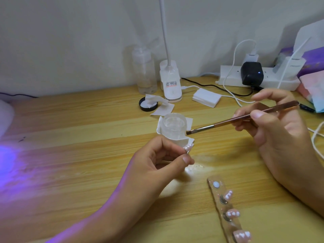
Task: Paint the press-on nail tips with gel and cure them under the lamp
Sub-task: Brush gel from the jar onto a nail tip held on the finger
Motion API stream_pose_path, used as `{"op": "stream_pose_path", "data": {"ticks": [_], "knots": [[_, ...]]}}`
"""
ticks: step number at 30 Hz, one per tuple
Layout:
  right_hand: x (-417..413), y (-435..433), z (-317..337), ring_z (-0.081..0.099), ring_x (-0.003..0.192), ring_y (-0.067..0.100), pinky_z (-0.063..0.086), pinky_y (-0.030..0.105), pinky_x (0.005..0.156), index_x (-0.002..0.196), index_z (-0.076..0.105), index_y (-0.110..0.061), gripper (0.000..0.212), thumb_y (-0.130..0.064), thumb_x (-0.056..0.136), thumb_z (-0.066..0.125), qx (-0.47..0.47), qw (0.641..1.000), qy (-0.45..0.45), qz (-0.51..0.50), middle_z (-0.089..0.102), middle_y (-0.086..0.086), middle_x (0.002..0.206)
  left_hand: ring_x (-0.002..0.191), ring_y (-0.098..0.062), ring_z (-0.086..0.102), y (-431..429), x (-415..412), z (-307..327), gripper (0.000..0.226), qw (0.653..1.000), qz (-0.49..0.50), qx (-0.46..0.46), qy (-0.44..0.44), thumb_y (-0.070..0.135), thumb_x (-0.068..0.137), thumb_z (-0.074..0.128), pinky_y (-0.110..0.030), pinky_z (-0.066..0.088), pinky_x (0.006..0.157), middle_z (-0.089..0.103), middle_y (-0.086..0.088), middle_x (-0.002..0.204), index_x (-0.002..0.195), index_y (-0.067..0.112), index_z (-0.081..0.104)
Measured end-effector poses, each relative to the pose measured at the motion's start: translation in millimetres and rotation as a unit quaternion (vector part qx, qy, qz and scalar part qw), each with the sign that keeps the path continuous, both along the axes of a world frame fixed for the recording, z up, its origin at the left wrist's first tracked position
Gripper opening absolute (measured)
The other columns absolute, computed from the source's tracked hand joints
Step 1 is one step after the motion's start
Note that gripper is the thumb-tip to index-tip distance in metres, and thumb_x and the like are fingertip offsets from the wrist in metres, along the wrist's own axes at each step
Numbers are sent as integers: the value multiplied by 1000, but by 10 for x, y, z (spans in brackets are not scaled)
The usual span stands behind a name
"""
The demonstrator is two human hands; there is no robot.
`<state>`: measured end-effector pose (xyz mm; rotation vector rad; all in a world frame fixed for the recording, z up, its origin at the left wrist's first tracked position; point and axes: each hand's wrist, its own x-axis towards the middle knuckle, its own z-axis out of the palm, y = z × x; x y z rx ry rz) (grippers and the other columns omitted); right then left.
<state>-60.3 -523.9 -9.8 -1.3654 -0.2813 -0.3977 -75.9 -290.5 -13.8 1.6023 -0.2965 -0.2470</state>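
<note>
A nail tip [188, 147] is pinched in the left hand [157, 160], raised beside the gel jar [173, 126], presumably for easy brushing; the brush [242, 118] is gripped pen-like in the right hand [273, 123]. Other tips are mounted on a strip [226, 209] on the counter [87, 137].

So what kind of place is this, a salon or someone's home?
Most likely a home workspace used for nail art, not a salon. Press-on nail tips on a holder strip and an open clear jar sit on the wooden desk, and a power strip crowded with chargers lies against the plain wall.
</note>
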Motion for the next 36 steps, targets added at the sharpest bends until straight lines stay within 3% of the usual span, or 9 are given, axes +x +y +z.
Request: {"op": "stream_pose_path", "data": {"ticks": [4, 6, 10, 13, 20, 26, 28, 32, 36], "knots": [[24, 6, -10, 67, 80, 17, 54, 25, 72, 105, 54, -25, 23, -11, 88, 51, 24, 999, 22, -15, 70, 2, 83, 85, -26, 70, -106, -110, 26, 17, 997, -47, 49, -29, 42, 79, 73, -36, 56, 76, 75, 3, 99, 87, 29, 66], [29, 22, 1, 67, 77, 15, 54, 24, 70, 105, 53, -24, 22, -11, 88, 51, 28, 999, 26, -17, 71, 2, 81, 90, -22, 69, -162, -133, 33, 10, 995, -66, 65, -46, 36, 82, 72, -41, 55, 82, 73, 9, 105, 87, 29, 66], [24, 38, 21, 68, 75, 14, 54, 23, 69, 105, 53, -22, 20, -13, 87, 52, 38, 998, 37, -16, 71, 1, 79, 107, -14, 60, -232, -123, 9, 8, 980, -67, 129, -138, 30, 80, 74, -26, 50, 85, 66, 17, 106, 86, 28, 68], [11, 41, 30, 68, 75, 13, 54, 23, 69, 104, 52, -21, 19, -13, 86, 53, 39, 998, 40, -13, 71, 0, 78, 111, -10, 56, -245, -106, -3, 8, 976, -61, 149, -149, 31, 79, 74, -12, 43, 80, 64, 19, 106, 85, 32, 69], [10, 48, 43, 68, 74, 14, 54, 23, 68, 103, 52, -18, 18, -15, 86, 54, 51, 997, 48, -16, 71, 1, 76, 91, -3, 55, -222, -98, -6, 6, 971, -59, 174, -156, 36, 78, 77, -10, 41, 74, 61, 20, 103, 82, 39, 73], [18, 24, 36, 68, 77, 16, 54, 25, 69, 103, 53, -17, 14, -16, 89, 54, 53, 997, 52, -15, 71, 1, 78, 60, -2, 46, -152, -208, -7, 8, 937, -80, 239, -242, 34, 79, 73, -14, 33, 57, 48, 8, 66, 86, 33, 74], [18, 25, 33, 68, 78, 15, 53, 24, 69, 101, 57, -15, 9, -18, 92, 57, 45, 997, 53, -13, 70, -1, 78, 57, -2, 45, -153, -238, -11, 9, 923, -89, 258, -271, 35, 81, 72, -22, 35, 54, 45, 8, 60, 90, 34, 75], [3, 38, 36, 67, 78, 13, 53, 22, 68, 98, 62, -11, 16, -23, 88, 60, 34, 998, 55, -12, 69, -2, 79, 56, 4, 42, -183, -263, 0, 12, 910, -85, 258, -314, 39, 82, 69, -17, 34, 53, 40, 13, 58, 89, 32, 76], [2, 42, 26, 66, 78, 14, 52, 22, 68, 98, 63, -10, 19, -24, 86, 60, 26, 998, 56, -17, 68, 0, 78, 60, 0, 39, -229, -258, -2, 17, 856, -68, 296, -419, 38, 85, 64, -18, 39, 49, 40, 16, 63, 80, 26, 74]]}}
